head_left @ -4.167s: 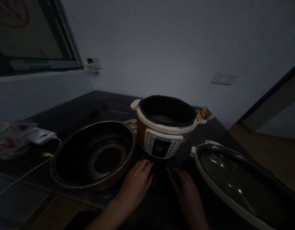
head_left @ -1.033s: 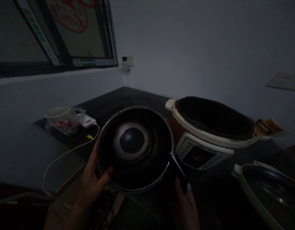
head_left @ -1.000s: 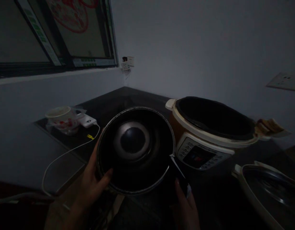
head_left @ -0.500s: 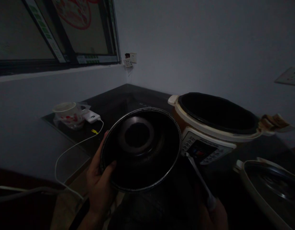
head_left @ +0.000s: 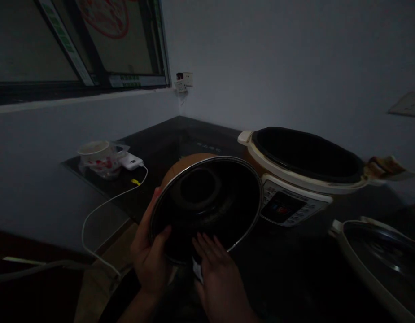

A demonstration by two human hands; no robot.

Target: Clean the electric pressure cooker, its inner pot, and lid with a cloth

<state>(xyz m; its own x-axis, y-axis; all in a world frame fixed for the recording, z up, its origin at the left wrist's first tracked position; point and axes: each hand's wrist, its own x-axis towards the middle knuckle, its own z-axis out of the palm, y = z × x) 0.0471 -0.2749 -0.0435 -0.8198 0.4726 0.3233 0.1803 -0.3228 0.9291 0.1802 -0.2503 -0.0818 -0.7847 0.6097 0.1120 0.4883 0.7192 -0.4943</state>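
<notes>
A round inner pot (head_left: 224, 215), dark inside with a copper-coloured outside, is tilted so its mouth faces me. My left hand (head_left: 150, 251) grips its left rim, thumb over the inside edge and fingers round the outer wall. At the near rim is my right hand (head_left: 219, 278), its fingers together and reaching into the pot. Under those fingers a cloth-like piece with a pale edge (head_left: 198, 269) is pinched, mostly hidden by the hand. The dim light hides detail inside the pot.
Behind and right stands a large electric cooker (head_left: 294, 188) with a control panel. A glass lid (head_left: 382, 260) lies at lower right. On the dark tabletop (head_left: 180, 134), a bagged tub (head_left: 98, 157) and a white power bank (head_left: 130, 160) with a cable (head_left: 93, 211) sit left. Wall sockets (head_left: 184, 81) are behind.
My right hand has moved left from the pot's right side to its near rim, carrying the cloth-like piece. The pot has tilted and shifted slightly right, showing its copper-coloured outside.
</notes>
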